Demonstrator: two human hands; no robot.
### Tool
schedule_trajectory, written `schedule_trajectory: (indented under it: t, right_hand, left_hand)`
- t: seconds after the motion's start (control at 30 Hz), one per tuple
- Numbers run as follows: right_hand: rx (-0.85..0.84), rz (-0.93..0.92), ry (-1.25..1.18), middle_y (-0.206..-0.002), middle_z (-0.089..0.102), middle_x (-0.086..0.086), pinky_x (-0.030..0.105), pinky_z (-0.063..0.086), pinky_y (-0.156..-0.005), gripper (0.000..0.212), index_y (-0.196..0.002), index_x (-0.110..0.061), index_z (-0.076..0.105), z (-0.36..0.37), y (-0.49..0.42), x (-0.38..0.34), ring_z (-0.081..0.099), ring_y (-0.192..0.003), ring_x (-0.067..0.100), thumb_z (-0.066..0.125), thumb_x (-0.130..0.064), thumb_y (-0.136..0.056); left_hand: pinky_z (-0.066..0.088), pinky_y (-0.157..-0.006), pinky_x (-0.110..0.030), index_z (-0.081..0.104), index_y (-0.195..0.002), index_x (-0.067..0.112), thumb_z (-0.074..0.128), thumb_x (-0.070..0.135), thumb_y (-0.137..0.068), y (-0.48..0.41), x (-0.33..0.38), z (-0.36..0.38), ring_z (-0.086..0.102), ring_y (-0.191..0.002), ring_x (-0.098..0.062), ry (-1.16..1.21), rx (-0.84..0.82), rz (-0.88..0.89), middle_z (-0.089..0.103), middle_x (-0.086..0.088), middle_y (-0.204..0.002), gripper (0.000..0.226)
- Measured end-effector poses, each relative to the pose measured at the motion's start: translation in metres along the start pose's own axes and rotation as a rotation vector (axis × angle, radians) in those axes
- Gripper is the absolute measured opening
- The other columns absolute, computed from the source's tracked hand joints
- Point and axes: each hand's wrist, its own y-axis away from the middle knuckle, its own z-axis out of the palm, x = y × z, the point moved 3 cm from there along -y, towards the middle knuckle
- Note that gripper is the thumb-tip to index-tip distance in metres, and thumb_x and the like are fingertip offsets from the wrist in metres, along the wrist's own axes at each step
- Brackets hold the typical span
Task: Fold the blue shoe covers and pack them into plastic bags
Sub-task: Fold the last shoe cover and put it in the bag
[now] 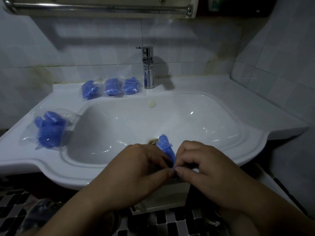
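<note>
Pinching a crumpled blue shoe cover between them, the left hand and the right hand are meeting in the lower centre of the frame, over the front rim of a white sink. Both hands are grasping the cover with thumb and fingertips at its lower end, while the rest of it is sticking up toward the basin, just in front of the brass drain.

Four packed bags are lying on the sink's ledge. A larger clear bag of blue covers is sitting at the middle left of the frame, beside the basin. Three smaller packed bags are lining up side by side in the upper middle, along the back ledge: the left bag, the middle bag and the right bag, the last one resting just beside the chrome faucet. A metal rail is running across the top of the frame.
</note>
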Motion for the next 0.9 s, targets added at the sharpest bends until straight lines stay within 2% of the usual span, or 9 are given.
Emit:
schedule_trajectory:
  t: [0.1, 0.2, 0.3, 0.4, 0.47, 0.57, 0.7, 0.83, 0.9]
  right_hand:
    - [0.083, 0.059, -0.009, -0.085, 0.058, -0.011, 0.032, 0.049, -0.072, 0.020, -0.073, -0.028, 0.064, 0.002, -0.002, 0.003, 0.059, -0.083, 0.010, 0.057, -0.044, -0.081]
    - [0.165, 0.116, 0.020, -0.086, 0.058, -0.014, 0.021, 0.049, -0.070, 0.010, -0.076, -0.032, 0.064, 0.003, -0.003, 0.002, 0.059, -0.085, 0.005, 0.073, -0.034, -0.080]
    - [0.200, 0.133, 0.058, -0.088, 0.057, -0.016, 0.014, 0.047, -0.073, 0.014, -0.080, -0.033, 0.064, 0.005, -0.003, 0.001, 0.056, -0.089, 0.001, 0.078, -0.029, -0.078]
    - [0.157, 0.116, 0.084, -0.087, 0.056, -0.016, 0.016, 0.046, -0.072, 0.009, -0.076, -0.035, 0.067, 0.004, -0.002, 0.001, 0.056, -0.087, 0.002, 0.074, -0.034, -0.082]
    - [0.082, 0.093, 0.134, -0.089, 0.055, -0.017, 0.020, 0.046, -0.075, 0.012, -0.084, -0.034, 0.071, 0.002, -0.001, 0.002, 0.053, -0.090, 0.001, 0.072, -0.045, -0.080]
    - [0.004, 0.050, 0.186, -0.090, 0.056, -0.018, 0.023, 0.046, -0.075, 0.024, -0.089, -0.035, 0.071, -0.001, -0.002, 0.004, 0.051, -0.092, 0.002, 0.075, -0.051, -0.072]
    - [-0.003, 0.012, 0.125, -0.085, 0.059, -0.014, 0.020, 0.044, -0.073, 0.010, -0.078, -0.032, 0.068, -0.004, -0.001, 0.002, 0.056, -0.090, 0.007, 0.072, -0.041, -0.076]
    - [-0.009, 0.023, 0.042, -0.084, 0.061, -0.012, 0.024, 0.046, -0.073, 0.020, -0.078, -0.030, 0.067, -0.006, 0.001, 0.000, 0.059, -0.087, 0.009, 0.057, -0.046, -0.077]
    - [0.028, 0.050, 0.014, -0.081, 0.064, -0.012, 0.024, 0.048, -0.070, 0.016, -0.079, -0.029, 0.068, -0.004, 0.000, 0.000, 0.061, -0.082, 0.008, 0.059, -0.042, -0.080]
  left_hand:
    - [0.054, -0.073, -0.032, 0.075, -0.078, 0.034, 0.066, 0.042, -0.082, -0.004, -0.003, 0.002, 0.067, -0.078, 0.000, -0.051, 0.108, -0.068, 0.071, 0.021, -0.082, 0.012]
    - [0.053, -0.070, -0.024, 0.072, -0.075, 0.033, 0.075, 0.030, -0.080, -0.006, -0.005, 0.005, 0.066, -0.073, 0.002, -0.057, 0.159, -0.122, 0.070, 0.021, -0.076, 0.007]
    - [0.047, -0.066, -0.011, 0.070, -0.075, 0.032, 0.079, 0.026, -0.076, -0.007, -0.001, 0.009, 0.064, -0.075, 0.004, -0.069, 0.193, -0.107, 0.066, 0.025, -0.080, 0.011]
    - [0.041, -0.064, -0.004, 0.071, -0.068, 0.028, 0.078, 0.023, -0.073, -0.006, 0.005, 0.009, 0.061, -0.078, 0.007, -0.099, 0.192, -0.062, 0.061, 0.031, -0.089, 0.010]
    - [0.041, -0.065, -0.003, 0.073, -0.068, 0.025, 0.078, 0.019, -0.073, -0.007, 0.006, 0.009, 0.061, -0.079, 0.007, -0.088, 0.200, -0.044, 0.061, 0.032, -0.089, 0.009]
    - [0.045, -0.067, -0.006, 0.074, -0.069, 0.026, 0.068, 0.038, -0.072, -0.006, 0.003, 0.006, 0.063, -0.077, 0.004, -0.082, 0.199, -0.025, 0.064, 0.027, -0.086, 0.013]
    - [0.053, -0.068, -0.028, 0.074, -0.083, 0.030, 0.062, 0.034, -0.075, -0.001, 0.004, 0.001, 0.065, -0.076, -0.003, -0.202, 0.046, 0.044, 0.069, 0.016, -0.085, 0.015]
    - [0.054, -0.070, -0.032, 0.074, -0.082, 0.031, 0.059, 0.055, -0.073, 0.004, 0.005, -0.004, 0.068, -0.077, -0.005, -0.104, 0.010, -0.017, 0.070, 0.014, -0.084, 0.029]
    - [0.052, -0.067, -0.034, 0.073, -0.079, 0.030, 0.054, 0.061, -0.076, 0.002, 0.004, -0.002, 0.066, -0.072, -0.010, -0.091, 0.029, -0.050, 0.069, 0.007, -0.077, 0.037]
